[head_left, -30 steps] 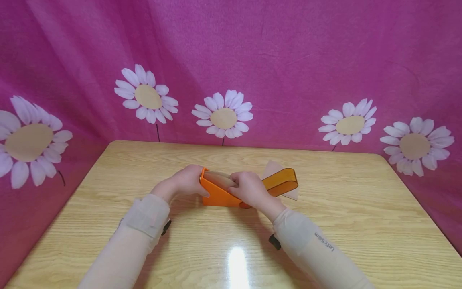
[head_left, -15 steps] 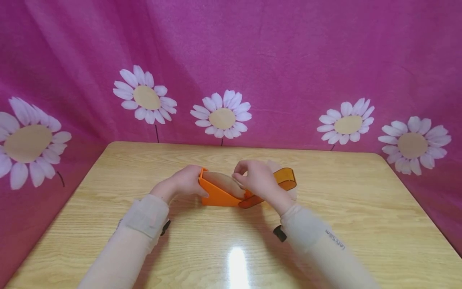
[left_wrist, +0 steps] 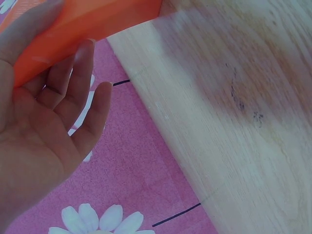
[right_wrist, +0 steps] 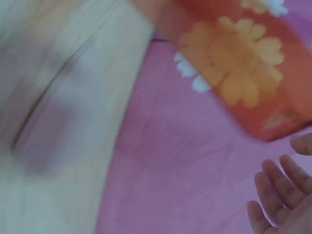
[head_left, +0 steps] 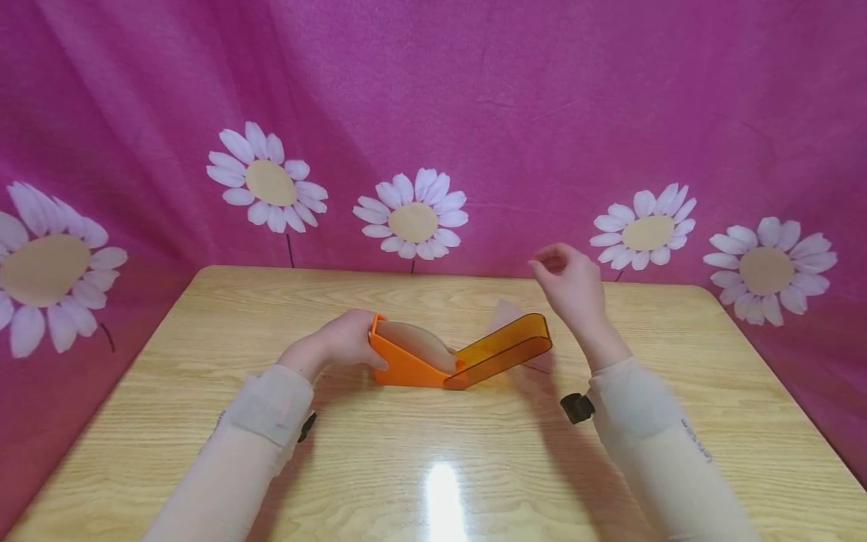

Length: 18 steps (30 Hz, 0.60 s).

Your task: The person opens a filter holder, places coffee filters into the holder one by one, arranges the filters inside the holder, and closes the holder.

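An orange case with a see-through amber lid lies on the table, its lid swung out to the right. Thin tan sheets with a rounded edge, like paper coffee filters, stand inside it. My left hand grips the case's left end, thumb in front and fingers behind; in the left wrist view the fingers curve behind the orange wall. Raised beyond the lid on the right is my right hand, fingers loosely bent, holding nothing visible. In the right wrist view its fingers are apart from the lid.
A pale brown paper piece lies on the table behind and under the lid; it is blurred in the right wrist view. The wooden table ends at a pink cloth with printed daisies.
My right hand has come out of the case, away from the tan sheets, and moved up and right past the lid. The left hand keeps its grip on the case.
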{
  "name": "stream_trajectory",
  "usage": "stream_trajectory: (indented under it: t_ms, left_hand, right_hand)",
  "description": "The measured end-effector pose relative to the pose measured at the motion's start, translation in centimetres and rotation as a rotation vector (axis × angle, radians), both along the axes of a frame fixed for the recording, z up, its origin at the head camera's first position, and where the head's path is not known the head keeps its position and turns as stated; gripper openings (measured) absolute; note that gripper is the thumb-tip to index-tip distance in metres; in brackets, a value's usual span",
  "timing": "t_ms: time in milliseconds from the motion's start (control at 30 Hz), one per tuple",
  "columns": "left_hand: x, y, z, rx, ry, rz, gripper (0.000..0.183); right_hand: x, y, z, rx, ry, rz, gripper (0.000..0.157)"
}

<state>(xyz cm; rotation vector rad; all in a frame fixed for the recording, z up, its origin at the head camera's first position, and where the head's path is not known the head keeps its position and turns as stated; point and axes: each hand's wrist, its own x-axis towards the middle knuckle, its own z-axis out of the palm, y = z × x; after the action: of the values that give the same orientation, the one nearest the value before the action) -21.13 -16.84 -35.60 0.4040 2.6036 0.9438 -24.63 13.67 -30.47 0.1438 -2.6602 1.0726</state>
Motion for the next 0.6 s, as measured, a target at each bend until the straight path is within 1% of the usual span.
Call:
stream_trajectory:
  t_ms: [33,100,167,233,300,367,433,467,533,600]
  left_hand:
    - [0.0,0.0,0.0,0.001,-0.002,0.002,0.034]
    - [0.0,0.0,-0.1,0.006,-0.01,0.01,0.034]
    - [0.0,0.0,-0.3,0.014,-0.021,0.019,0.033]
    - [0.0,0.0,-0.4,0.015,-0.029,0.022,0.032]
    - [0.0,0.0,-0.5,0.019,-0.038,0.027,0.032]
    - [0.0,0.0,-0.5,0.021,-0.038,0.025,0.031]
    - [0.0,0.0,-0.5,0.028,-0.041,0.027,0.031]
    - [0.0,0.0,-0.5,0.031,-0.043,0.03,0.032]
    - [0.0,0.1,-0.5,0.035,-0.045,0.032,0.032]
    - [0.0,0.1,-0.4,0.037,-0.049,0.038,0.032]
  right_hand:
    - [-0.2,0.4,-0.3,0.002,-0.01,-0.016,0.03]
    - [-0.5,1.0,-1.2,0.032,-0.059,-0.04,0.033]
    - [-0.9,1.6,-2.3,0.087,-0.14,-0.043,0.037]
    - [-1.2,1.9,-3.5,0.185,-0.247,-0.026,0.042]
    - [-1.4,2.1,-4.7,0.296,-0.352,0.011,0.04]
    - [-1.5,2.2,-5.8,0.396,-0.436,0.046,0.037]
    - [-1.4,2.3,-6.6,0.464,-0.479,0.066,0.032]
    - [-1.3,2.4,-7.0,0.475,-0.492,0.073,0.03]
    - [-1.0,2.6,-7.6,0.478,-0.488,0.078,0.027]
    - [-0.7,2.8,-7.9,0.458,-0.467,0.085,0.028]
